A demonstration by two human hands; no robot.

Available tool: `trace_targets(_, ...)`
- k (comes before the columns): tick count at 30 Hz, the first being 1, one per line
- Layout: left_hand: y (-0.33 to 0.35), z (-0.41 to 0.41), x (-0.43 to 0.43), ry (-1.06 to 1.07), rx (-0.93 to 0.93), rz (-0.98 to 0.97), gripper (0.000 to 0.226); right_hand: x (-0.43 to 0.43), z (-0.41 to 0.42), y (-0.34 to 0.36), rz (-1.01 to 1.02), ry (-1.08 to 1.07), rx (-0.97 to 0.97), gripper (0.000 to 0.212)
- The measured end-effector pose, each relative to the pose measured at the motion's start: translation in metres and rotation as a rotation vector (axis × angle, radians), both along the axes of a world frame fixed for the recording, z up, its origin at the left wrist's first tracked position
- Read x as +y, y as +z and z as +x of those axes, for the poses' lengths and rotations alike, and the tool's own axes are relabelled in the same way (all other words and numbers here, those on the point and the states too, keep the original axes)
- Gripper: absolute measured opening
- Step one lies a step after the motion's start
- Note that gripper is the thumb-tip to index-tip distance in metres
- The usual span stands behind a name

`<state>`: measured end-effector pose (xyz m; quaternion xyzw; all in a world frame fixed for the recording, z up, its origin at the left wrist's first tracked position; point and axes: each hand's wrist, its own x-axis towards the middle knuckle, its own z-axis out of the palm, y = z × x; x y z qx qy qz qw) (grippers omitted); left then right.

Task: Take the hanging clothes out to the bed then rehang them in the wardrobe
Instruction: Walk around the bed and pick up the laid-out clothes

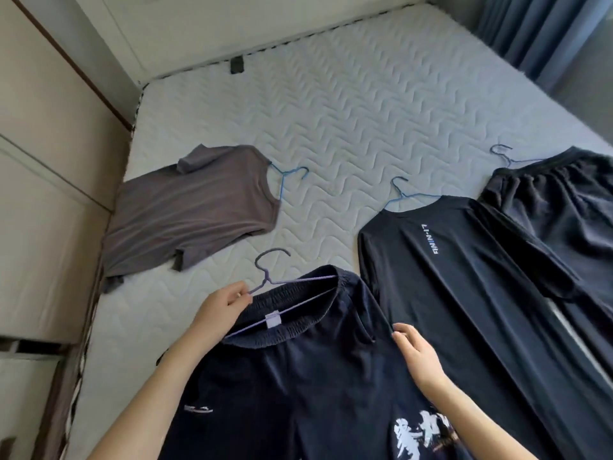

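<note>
Dark navy shorts [298,376] with white print lie at the near edge of the bed [348,104], hung on a purple wire hanger [270,277]. My left hand [220,310] pinches the hanger's left shoulder at the waistband. My right hand [416,353] pinches the shorts' right side. A grey T-shirt [192,207] on a blue hanger [287,175] lies to the left. A black long-sleeved shirt [464,277] with a blue hanger [403,194] lies to the right. Dark shorts [564,207] on another hanger [504,156] lie at the far right.
The white quilted mattress has bare room behind the clothes. A small black object [237,65] sits at its far edge. Beige cabinet panels [43,144] run along the left side. Blue curtains [544,31] hang at the back right.
</note>
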<state>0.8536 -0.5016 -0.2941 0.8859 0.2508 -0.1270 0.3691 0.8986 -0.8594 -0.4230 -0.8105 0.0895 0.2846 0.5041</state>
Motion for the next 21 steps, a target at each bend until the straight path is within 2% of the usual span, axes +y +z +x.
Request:
trace_targets(3, 0.073, -0.074, -0.044, 0.126, -0.065, -0.028, 0.013, -0.016, -0.025, 0.089, 0.215, -0.108, 0.085, 0.019)
trace_targets(8, 0.178, -0.193, -0.125, 0.289, -0.172, -0.115, 0.017, -0.057, -0.103, 0.214, 0.33, -0.101, 0.072, 0.029)
trace_targets(11, 0.207, -0.255, -0.163, 0.336, -0.215, -0.167, 0.024, -0.084, -0.159, 0.259, 0.383, -0.097, 0.034, 0.029)
trace_targets(15, 0.213, -0.33, -0.196, 0.372, -0.276, -0.241, 0.025, -0.116, -0.24, 0.28, 0.409, -0.149, 0.008, 0.03)
trace_targets(21, 0.186, -0.428, -0.22, 0.274, -0.239, -0.374, 0.032, -0.152, -0.366, 0.248, 0.381, -0.398, 0.037, 0.032)
